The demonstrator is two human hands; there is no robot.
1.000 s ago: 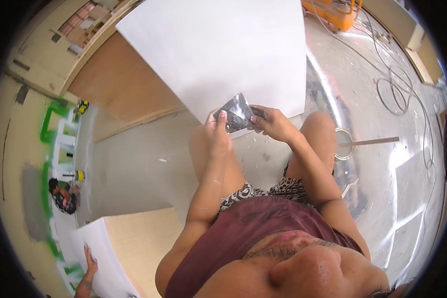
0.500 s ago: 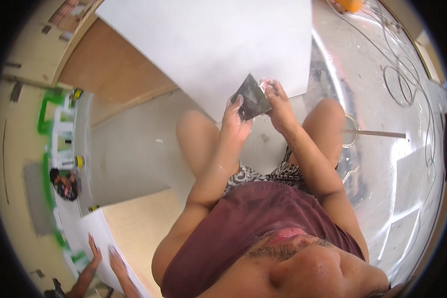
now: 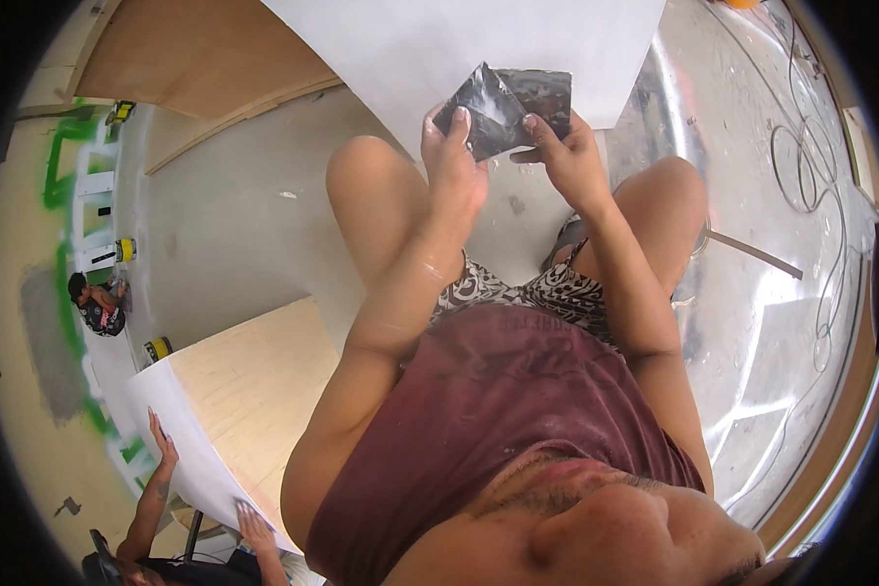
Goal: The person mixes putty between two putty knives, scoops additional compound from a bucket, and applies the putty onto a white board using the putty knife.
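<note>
A dark sheet of sandpaper (image 3: 490,109), smeared with white dust, is held in front of me over the near edge of a big white panel (image 3: 439,34). It shows two overlapping flaps, one set at an angle over the other. My left hand (image 3: 451,161) grips the left flap, thumb on top and fingers underneath. With thumb and fingers, my right hand (image 3: 574,164) pinches the lower right part of the sheet. White dust sticks to the fingers of both hands.
A brown wooden panel (image 3: 215,59) stands at the far left. Near left, a person's hands (image 3: 256,527) touch a white-faced board (image 3: 254,391). Another person (image 3: 100,305) sits by the left wall. A cable (image 3: 786,186) and a thin strip (image 3: 757,254) lie on the floor at right.
The sandpaper has gone from one folded piece to two flaps fanned apart. My right hand has moved from its edge to pinch the right flap. The view has shifted slightly.
</note>
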